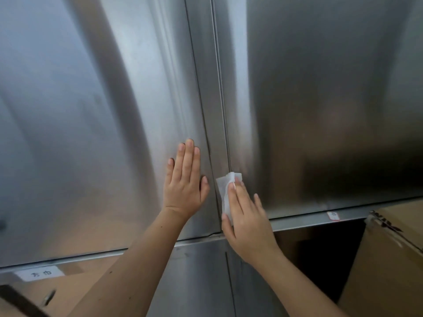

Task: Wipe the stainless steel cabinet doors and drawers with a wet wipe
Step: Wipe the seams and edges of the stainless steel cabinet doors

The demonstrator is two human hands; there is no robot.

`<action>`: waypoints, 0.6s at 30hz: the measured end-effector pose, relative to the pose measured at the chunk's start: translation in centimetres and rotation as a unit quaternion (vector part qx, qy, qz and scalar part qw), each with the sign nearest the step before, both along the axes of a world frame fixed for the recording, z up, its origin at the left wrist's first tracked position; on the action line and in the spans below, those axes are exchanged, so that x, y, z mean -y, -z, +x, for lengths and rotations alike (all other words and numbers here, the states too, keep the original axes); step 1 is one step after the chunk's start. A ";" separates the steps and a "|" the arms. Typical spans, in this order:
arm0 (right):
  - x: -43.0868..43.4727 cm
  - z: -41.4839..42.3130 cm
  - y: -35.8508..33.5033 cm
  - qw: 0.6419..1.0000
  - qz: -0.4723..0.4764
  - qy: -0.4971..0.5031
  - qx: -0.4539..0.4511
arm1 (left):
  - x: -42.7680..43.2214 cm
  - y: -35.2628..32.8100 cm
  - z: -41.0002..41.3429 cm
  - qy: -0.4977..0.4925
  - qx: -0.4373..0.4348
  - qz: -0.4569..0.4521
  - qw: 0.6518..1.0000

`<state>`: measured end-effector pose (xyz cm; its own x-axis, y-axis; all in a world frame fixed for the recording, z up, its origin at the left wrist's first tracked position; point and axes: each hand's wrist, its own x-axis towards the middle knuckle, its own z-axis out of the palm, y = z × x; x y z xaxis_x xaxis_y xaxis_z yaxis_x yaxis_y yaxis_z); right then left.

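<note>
Two stainless steel cabinet doors fill the view, the left door (91, 110) and the right door (320, 99), with a vertical steel post (212, 110) between them. My left hand (185, 181) lies flat on the left door's right edge, fingers together and pointing up, holding nothing. My right hand (246, 220) presses a white wet wipe (225, 191) against the bottom of the post, at the seam with the right door. The wipe is folded and partly hidden under my fingers.
Below the doors runs a steel rail with a small red-edged label (333, 216) and a white paper label (40, 273). A cardboard box (389, 259) stands in the open shelf at lower right. Another cardboard box (68, 291) shows at lower left.
</note>
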<state>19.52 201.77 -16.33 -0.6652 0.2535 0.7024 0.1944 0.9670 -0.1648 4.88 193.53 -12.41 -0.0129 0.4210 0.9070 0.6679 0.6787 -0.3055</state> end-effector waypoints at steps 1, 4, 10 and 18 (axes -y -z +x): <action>0.1 0.3 -0.3 1.000 0.004 0.002 0.001 | 0.1 -0.2 0.6 0.009 0.026 0.005 1.000; 0.4 1.2 -1.4 1.000 0.020 0.002 -0.008 | 0.9 -0.8 3.1 0.028 0.106 -0.002 0.994; 2.8 2.5 -3.4 0.998 0.052 -0.022 -0.021 | 5.4 -0.2 7.9 0.051 0.228 -0.045 0.971; 9.7 2.2 -3.8 0.993 0.053 -0.093 -0.039 | 14.9 -0.1 10.9 0.071 0.309 0.056 0.947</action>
